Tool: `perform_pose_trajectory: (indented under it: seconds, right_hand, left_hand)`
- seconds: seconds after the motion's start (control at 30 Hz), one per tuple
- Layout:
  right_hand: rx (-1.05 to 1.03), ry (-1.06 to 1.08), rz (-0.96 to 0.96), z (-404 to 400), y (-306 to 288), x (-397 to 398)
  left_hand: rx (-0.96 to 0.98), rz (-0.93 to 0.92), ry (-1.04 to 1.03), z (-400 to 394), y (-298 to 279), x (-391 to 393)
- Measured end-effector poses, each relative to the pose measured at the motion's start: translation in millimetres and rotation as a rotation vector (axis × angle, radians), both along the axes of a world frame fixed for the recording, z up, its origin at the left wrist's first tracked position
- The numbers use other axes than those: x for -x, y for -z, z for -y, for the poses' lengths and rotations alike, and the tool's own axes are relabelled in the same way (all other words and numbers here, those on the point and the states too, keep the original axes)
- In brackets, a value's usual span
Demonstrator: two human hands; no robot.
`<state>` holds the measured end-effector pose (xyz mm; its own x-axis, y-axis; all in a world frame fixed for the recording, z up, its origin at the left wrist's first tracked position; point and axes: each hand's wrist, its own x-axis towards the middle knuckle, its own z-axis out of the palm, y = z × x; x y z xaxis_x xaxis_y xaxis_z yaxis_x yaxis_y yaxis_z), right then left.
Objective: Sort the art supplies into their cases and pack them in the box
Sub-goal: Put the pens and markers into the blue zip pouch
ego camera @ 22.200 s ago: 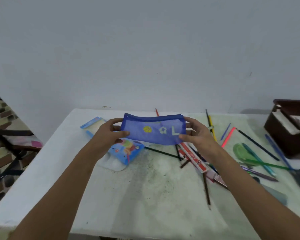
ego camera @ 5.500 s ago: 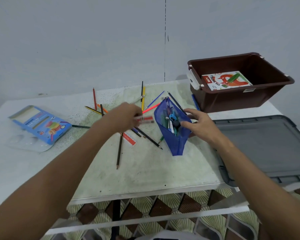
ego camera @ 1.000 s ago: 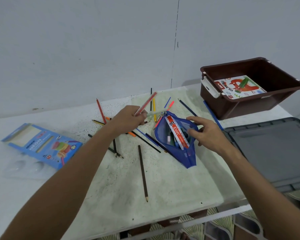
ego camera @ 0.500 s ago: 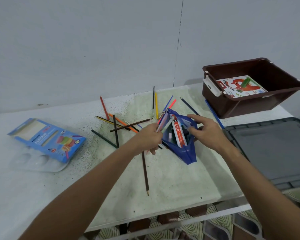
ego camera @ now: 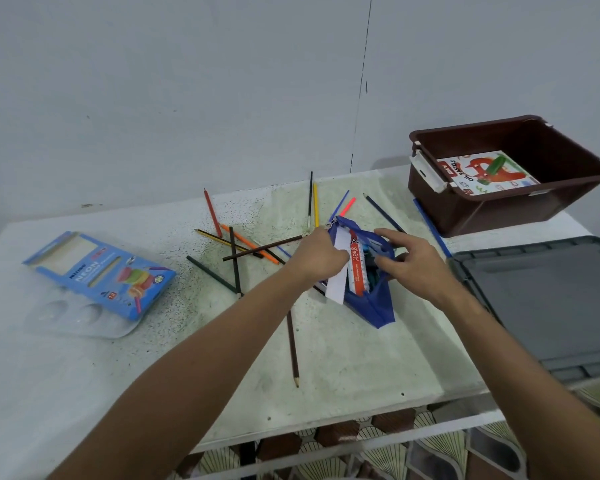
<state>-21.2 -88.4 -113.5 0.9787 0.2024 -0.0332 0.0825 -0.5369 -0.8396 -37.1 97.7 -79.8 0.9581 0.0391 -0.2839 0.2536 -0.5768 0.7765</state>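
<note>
My only view is the head camera, looking forward and down over the table (ego camera: 343,358) from close above its near edge, toward the wall behind; both forearms reach in from the bottom of frame.

Counted on the table (ego camera: 343,358): one blue pouch (ego camera: 374,306), one brown box (ego camera: 499,209), one grey lid (ego camera: 551,299), roughly a dozen loose pencils (ego camera: 293,351) (some overlapping).

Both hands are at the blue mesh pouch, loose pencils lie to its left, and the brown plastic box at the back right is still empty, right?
Not quite: the brown plastic box is not empty. The head view shows a flat white oil pastels carton lying in it. The rest holds: left hand and right hand are at the blue mesh pouch, with loose pencils to its left.
</note>
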Motion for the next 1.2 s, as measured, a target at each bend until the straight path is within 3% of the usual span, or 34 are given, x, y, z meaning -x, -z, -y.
perform_pose_trajectory:
  seconds: [0.23,0.43,0.63,0.8,0.9,1.0,1.07,1.2]
  right_hand:
    - [-0.09,0.002,-0.051,0.9,-4.4,1.6]
    - [-0.119,0.009,-0.099,2.0,-9.1,5.7]
    - [-0.117,0.002,-0.119,0.8,-10.7,7.9]
    - [-0.126,0.011,-0.164,4.7,-12.9,9.3]
    - [-0.16,0.023,-0.187,5.8,-13.4,11.2]
    - [-0.17,0.035,-0.185,5.0,-14.8,12.1]
    - [-0.172,0.05,-0.206,6.5,-16.6,12.1]
    - [-0.194,0.121,-0.224,13.0,-16.1,13.3]
  left_hand:
    - [-0.166,0.104,0.158,-0.8,2.6,-0.7]
    - [-0.033,0.047,0.279,-13.9,5.6,2.0]
    - [0.036,-0.024,0.232,-6.7,5.3,0.0]
    - [0.13,0.057,-0.043,5.5,6.6,-3.8]
    - [0.028,0.166,-0.067,16.0,9.1,-4.4]
    - [-0.105,0.186,0.148,20.5,11.3,-2.4]
    - [-0.112,0.2,0.185,16.3,13.1,-1.6]
    - [-0.258,0.259,-0.074,-9.6,20.6,-5.1]
